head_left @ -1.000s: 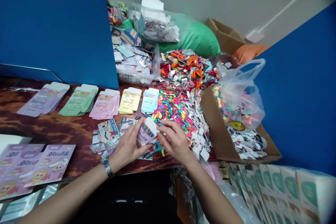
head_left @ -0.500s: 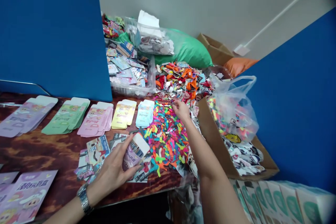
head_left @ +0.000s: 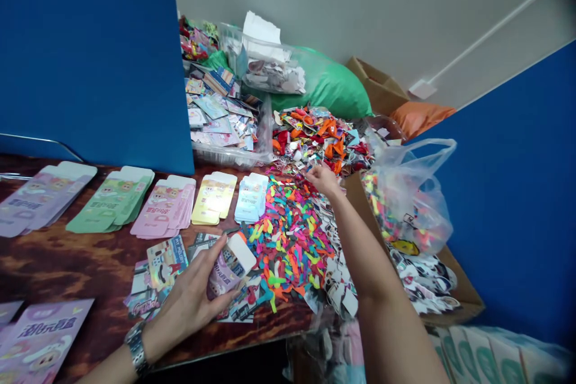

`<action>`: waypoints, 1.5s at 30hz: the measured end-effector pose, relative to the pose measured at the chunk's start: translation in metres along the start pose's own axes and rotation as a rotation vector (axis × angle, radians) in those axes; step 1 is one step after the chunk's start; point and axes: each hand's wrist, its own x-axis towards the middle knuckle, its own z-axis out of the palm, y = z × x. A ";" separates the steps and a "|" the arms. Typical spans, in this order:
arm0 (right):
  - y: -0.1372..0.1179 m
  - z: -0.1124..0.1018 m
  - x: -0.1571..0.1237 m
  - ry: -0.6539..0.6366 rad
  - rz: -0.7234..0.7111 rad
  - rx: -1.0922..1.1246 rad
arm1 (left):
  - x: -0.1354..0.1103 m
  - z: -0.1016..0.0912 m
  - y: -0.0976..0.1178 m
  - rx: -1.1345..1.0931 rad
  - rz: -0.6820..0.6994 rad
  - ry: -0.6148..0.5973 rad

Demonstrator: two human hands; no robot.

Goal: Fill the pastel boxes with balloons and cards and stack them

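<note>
My left hand grips a small purple and white carton with its flap open, held just above a few printed cards on the wooden table. My right hand reaches far forward, fingers pinched at the back edge of a heap of small bright balloons, right where a mound of mixed colourful trinkets starts. What the fingers pinch is too small to name.
Fanned stacks of flat cartons lie in a row: purple, green, pink, yellow, blue. A clear tub of cards stands behind. A cardboard box with a plastic bag sits right. Blue partitions flank both sides.
My right hand left the carton and stretched forward over the balloon heap to its far edge. My left hand kept hold of the carton, staying low by the cards.
</note>
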 end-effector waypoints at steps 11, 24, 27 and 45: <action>-0.005 0.001 -0.003 -0.037 -0.119 -0.031 | -0.006 0.009 0.005 -0.028 0.000 -0.038; -0.019 0.023 0.019 -0.033 -0.161 -0.158 | -0.007 0.008 0.002 -0.009 -0.025 -0.062; -0.024 0.025 0.023 -0.031 -0.199 -0.164 | -0.005 0.007 0.004 -0.020 -0.008 -0.071; -0.050 0.046 0.019 -0.041 -0.250 -0.112 | -0.002 0.001 0.020 -0.068 0.010 -0.050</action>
